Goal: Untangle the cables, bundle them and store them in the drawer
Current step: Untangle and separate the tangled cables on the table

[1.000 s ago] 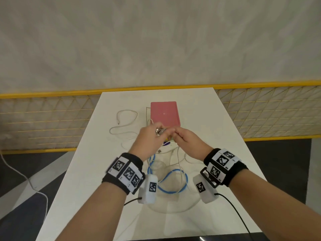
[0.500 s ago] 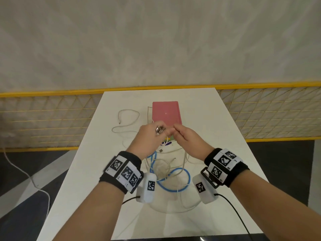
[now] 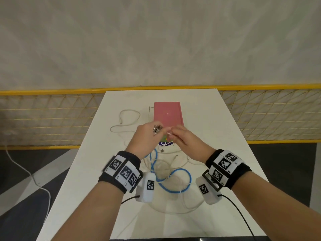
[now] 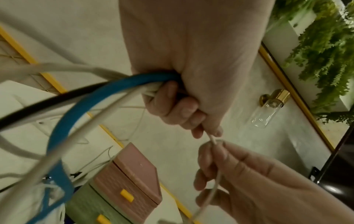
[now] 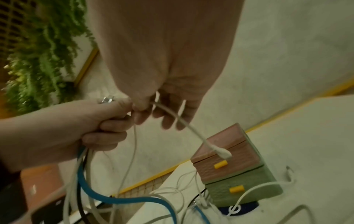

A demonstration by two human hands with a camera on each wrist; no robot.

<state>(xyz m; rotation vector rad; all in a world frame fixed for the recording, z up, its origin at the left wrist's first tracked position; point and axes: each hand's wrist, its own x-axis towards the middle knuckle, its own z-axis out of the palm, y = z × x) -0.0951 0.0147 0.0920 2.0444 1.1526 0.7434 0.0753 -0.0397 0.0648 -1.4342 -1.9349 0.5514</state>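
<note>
Cables [image 4: 80,97] bunch in your left hand [image 3: 147,136]; your right hand [image 3: 182,138] pinches a white cable [image 4: 214,178] just beside that grip.

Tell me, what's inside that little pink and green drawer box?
Can't tell: both drawers of the drawer box are closed, so their insides are hidden. Only the yellow handles show.

Tangled white, blue and black cables [image 3: 171,173] hang at frame centre; closed pink-and-green drawer unit [image 3: 168,115] stands above them.
</note>
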